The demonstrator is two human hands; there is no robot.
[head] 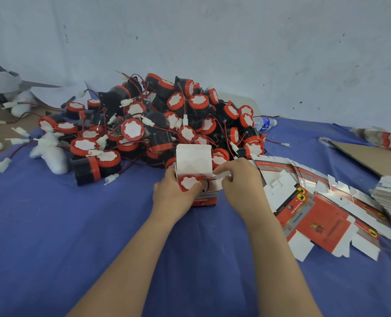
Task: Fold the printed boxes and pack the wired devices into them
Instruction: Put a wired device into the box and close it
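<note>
The printed box [205, 199] stood upright on the blue cloth [52, 225], near the middle of the table and just in front of the pile of devices [155, 124]. Its white lid flap [193, 156] was raised, likely to leave the mouth free for loading. A wired device [190, 182] sat in the opening, red rim and white face upward, its thin red wire trailing toward the right rim. The left hand [174, 195] was wrapped round the box's left side, thumb on the device, apparently steadying the carton while seating the part. The right hand [240, 186], fingers curled, pinched a white piece [222, 173] at the right rim; whether plug or side flap could not be told. The box showed red and grey printed panels with white inner card. Flat box blanks [315, 211] lay fanned to the right, within easy reach.
</note>
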